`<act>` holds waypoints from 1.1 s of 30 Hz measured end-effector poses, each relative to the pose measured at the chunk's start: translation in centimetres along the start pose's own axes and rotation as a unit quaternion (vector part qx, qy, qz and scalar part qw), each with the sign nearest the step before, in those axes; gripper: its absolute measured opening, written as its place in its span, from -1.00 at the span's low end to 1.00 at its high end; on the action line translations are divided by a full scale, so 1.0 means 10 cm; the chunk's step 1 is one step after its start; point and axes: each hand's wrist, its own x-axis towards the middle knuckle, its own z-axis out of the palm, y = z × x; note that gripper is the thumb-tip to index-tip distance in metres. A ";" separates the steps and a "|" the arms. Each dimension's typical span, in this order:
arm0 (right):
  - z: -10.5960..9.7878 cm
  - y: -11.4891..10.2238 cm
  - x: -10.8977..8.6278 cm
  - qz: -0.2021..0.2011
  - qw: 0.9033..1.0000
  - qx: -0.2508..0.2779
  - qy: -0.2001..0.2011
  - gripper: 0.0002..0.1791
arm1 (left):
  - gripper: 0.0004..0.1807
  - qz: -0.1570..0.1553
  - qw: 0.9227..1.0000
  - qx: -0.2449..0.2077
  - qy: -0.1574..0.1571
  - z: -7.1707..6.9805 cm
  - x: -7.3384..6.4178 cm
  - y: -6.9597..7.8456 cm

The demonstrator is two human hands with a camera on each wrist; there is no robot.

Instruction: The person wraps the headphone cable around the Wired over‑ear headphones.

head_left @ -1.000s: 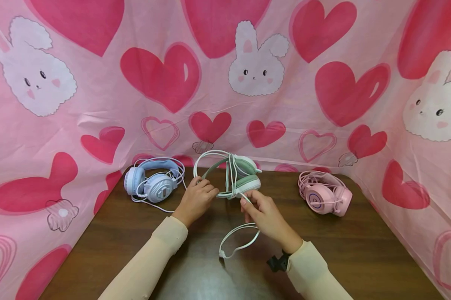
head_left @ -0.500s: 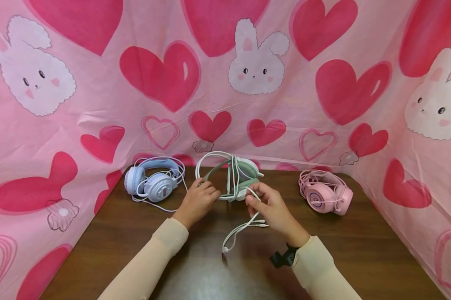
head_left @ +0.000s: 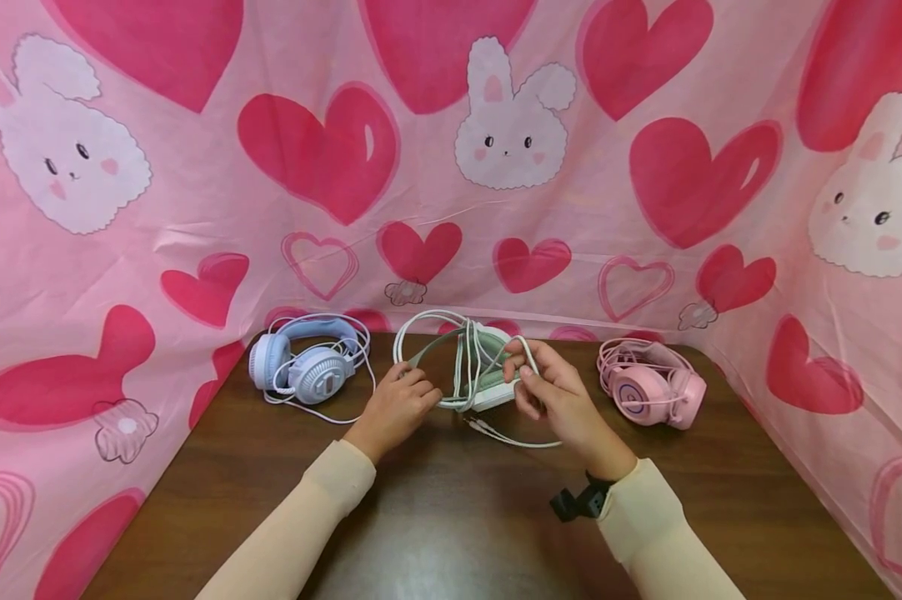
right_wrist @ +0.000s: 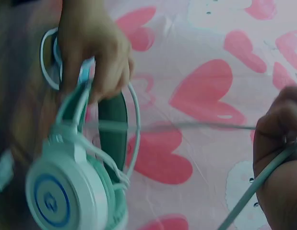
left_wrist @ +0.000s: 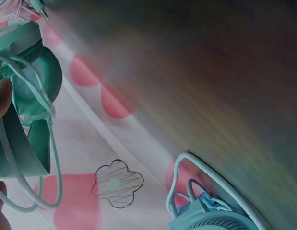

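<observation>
My left hand (head_left: 394, 408) grips the headband of the white-and-green headphones (head_left: 494, 395), which lie near the back of the table with white cable looped round them. In the left wrist view its fingertips show at the left edge, by the green headband (left_wrist: 18, 143). My right hand (head_left: 563, 404) pinches a white cable (head_left: 527, 353), raised just right of the ear cups. One stretch of cable runs from the headphones to these fingers in the right wrist view. Below the ear cups, the cable's plug ends (head_left: 481, 427) hang or lie over the table; which, I cannot tell.
Light-blue headphones (head_left: 323, 375) with a loose cable lie at the back left. Pink headphones (head_left: 649, 392), wrapped in their cable, lie at the back right. A pink heart-and-rabbit cloth (head_left: 436, 200) hangs behind and beside the brown table (head_left: 436, 533).
My right hand has moved up and right with the cable, drawing the plug ends nearer the headphones. The left hand keeps its grip; the headphones have shifted slightly right and toward me.
</observation>
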 end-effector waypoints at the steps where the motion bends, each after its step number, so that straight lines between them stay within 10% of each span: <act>1: -0.02 -0.01 0.01 -0.002 1.000 -0.013 0.003 -0.69 | -0.83 0.001 1.000 0.000 -0.001 0.00 -0.01 0.00; 33: -0.23 -0.22 0.23 0.069 0.985 -0.154 0.038 -0.68 | -0.78 0.058 0.997 -0.028 -0.030 -0.18 0.01 0.02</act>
